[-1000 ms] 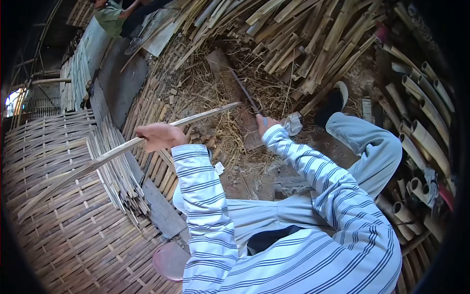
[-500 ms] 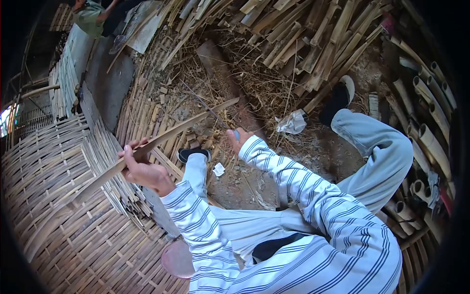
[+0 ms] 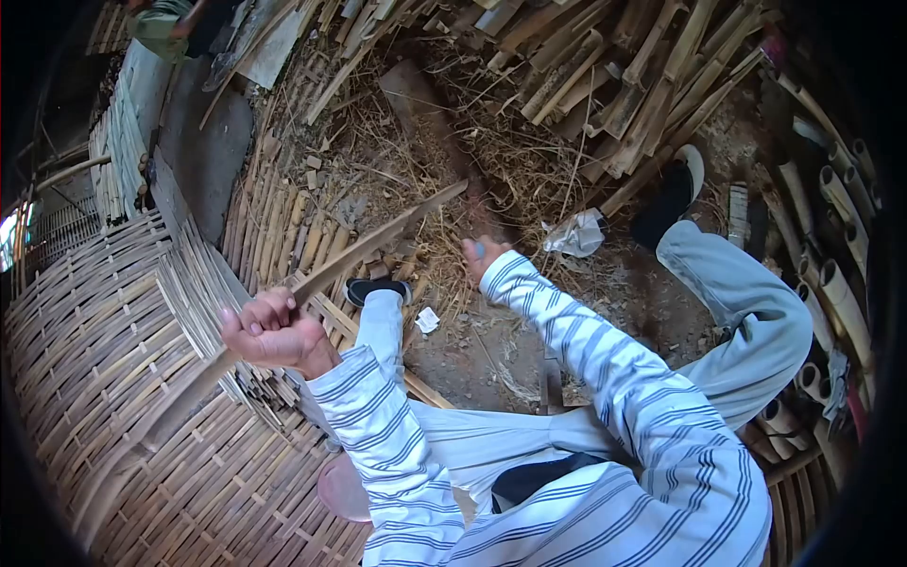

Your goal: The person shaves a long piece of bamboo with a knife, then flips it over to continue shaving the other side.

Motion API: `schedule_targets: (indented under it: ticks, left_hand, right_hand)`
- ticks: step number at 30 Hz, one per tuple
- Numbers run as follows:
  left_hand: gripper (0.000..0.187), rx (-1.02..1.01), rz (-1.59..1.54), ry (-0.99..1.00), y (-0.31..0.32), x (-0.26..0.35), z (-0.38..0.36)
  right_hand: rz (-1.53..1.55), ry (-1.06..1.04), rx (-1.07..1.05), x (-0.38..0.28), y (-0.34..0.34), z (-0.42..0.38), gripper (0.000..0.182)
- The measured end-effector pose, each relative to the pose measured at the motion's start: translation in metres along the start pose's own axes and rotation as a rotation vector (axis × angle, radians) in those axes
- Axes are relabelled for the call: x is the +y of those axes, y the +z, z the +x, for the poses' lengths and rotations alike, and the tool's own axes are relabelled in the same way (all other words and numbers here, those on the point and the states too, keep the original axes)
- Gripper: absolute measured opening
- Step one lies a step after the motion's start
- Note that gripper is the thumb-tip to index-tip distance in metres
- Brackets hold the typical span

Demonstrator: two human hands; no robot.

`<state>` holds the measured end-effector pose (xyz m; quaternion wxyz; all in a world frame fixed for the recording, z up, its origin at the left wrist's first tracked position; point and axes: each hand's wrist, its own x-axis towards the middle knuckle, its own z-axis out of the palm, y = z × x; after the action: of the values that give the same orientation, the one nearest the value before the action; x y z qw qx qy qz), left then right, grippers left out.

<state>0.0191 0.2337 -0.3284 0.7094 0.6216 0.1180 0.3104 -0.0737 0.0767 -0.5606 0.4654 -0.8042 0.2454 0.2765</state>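
My left hand (image 3: 274,331) is closed around a long, flat bamboo strip (image 3: 354,253). The strip slants across the view, its far tip near the dirt floor and its near end curving down to the lower left, over a woven bamboo mat (image 3: 179,463). Near the far tip, my right hand (image 3: 482,260) is closed on what looks like a knife. A bit of blue (image 3: 479,250) shows at its fingers, but the blade cannot be made out now.
Split bamboo (image 3: 652,76) is piled at the top, and bamboo tubes (image 3: 841,293) lie at the right. Fibre shavings (image 3: 520,180) and a crumpled plastic bag (image 3: 574,234) litter the ground. Cut bamboo pieces (image 3: 283,222) lie left of centre. Another person (image 3: 165,28) is at the top left.
My left hand has turned and moved slightly right and down on the strip. My right hand has shifted a little right; the thin blade seen earlier beside it no longer shows.
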Motion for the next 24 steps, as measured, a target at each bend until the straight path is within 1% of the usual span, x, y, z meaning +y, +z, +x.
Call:
schedule_targets:
  ticks: [1, 2, 3, 5, 6, 8, 9, 10, 11, 13, 14, 15, 17, 18, 19, 20, 21, 23, 24]
  left_hand:
    - [0.040, -0.033, -0.015, 0.008, -0.010, -0.002, 0.003]
    - [0.039, -0.049, 0.020, 0.044, -0.012, 0.000, 0.000]
    - [0.039, -0.061, 0.015, 0.036, -0.020, -0.001, 0.000]
    - [0.043, -0.009, -0.013, 0.019, -0.011, 0.002, -0.006]
    - [0.043, 0.011, -0.026, 0.011, -0.011, 0.000, -0.004]
    - [0.043, 0.054, -0.050, 0.003, -0.013, 0.000, -0.001]
    - [0.043, 0.014, -0.035, 0.003, -0.018, 0.002, -0.002]
    - [0.043, -0.023, -0.041, 0.017, -0.020, 0.000, -0.001]
    - [0.043, -0.059, -0.045, 0.032, -0.023, -0.001, 0.000]
    - [0.042, -0.045, -0.067, 0.027, -0.019, -0.006, 0.007]
    - [0.042, -0.029, -0.061, 0.026, -0.015, -0.005, 0.008]
    - [0.042, -0.012, -0.055, 0.023, -0.015, -0.004, 0.006]
    - [0.042, -0.036, -0.068, -0.011, -0.020, -0.002, 0.010]
    - [0.041, -0.039, -0.072, -0.015, -0.024, -0.001, 0.011]
    - [0.041, -0.037, -0.080, -0.013, -0.026, -0.003, 0.011]
    - [0.041, -0.049, -0.081, -0.010, -0.029, -0.005, 0.011]
    - [0.040, -0.109, -0.108, -0.023, -0.033, -0.006, 0.013]
    - [0.040, -0.210, -0.167, -0.041, -0.037, -0.008, 0.015]
    - [0.039, -0.220, -0.151, -0.055, -0.035, -0.008, 0.017]
  right_hand:
    - [-0.023, 0.069, 0.074, 0.014, 0.010, 0.018, 0.052]
    - [-0.064, 0.127, 0.196, 0.035, 0.032, 0.041, 0.055]
    - [-0.079, 0.103, 0.101, 0.032, 0.026, 0.042, 0.056]
    - [-0.112, 0.068, -0.107, 0.018, 0.007, 0.020, 0.058]
    - [-0.085, -0.022, -0.129, 0.008, -0.002, 0.003, 0.057]
    - [-0.066, 0.098, -0.055, 0.024, 0.020, 0.031, 0.057]
    - [-0.050, 0.158, -0.013, 0.028, 0.027, 0.041, 0.058]
    - [-0.063, 0.308, 0.012, 0.021, 0.020, 0.052, 0.057]
    - [-0.132, 0.112, 0.003, 0.010, -0.002, 0.035, 0.057]
    - [-0.062, 0.190, -0.010, 0.037, 0.024, 0.048, 0.058]
    - [-0.082, 0.156, -0.053, 0.031, 0.013, 0.027, 0.058]
    - [-0.083, 0.125, -0.072, 0.040, 0.016, 0.019, 0.055]
    - [-0.157, 0.206, 0.081, 0.068, 0.041, 0.029, 0.057]
    - [-0.135, 0.240, 0.093, 0.099, 0.064, 0.044, 0.059]
    - [-0.117, 0.265, 0.107, 0.098, 0.058, 0.051, 0.060]
    - [-0.157, 0.383, 0.020, 0.100, 0.053, 0.054, 0.066]
    - [-0.129, 0.355, 0.053, 0.102, 0.052, 0.053, 0.067]
    - [-0.084, 0.343, -0.055, 0.080, 0.019, 0.042, 0.068]
    - [-0.104, 0.352, 0.001, 0.090, 0.024, 0.051, 0.069]
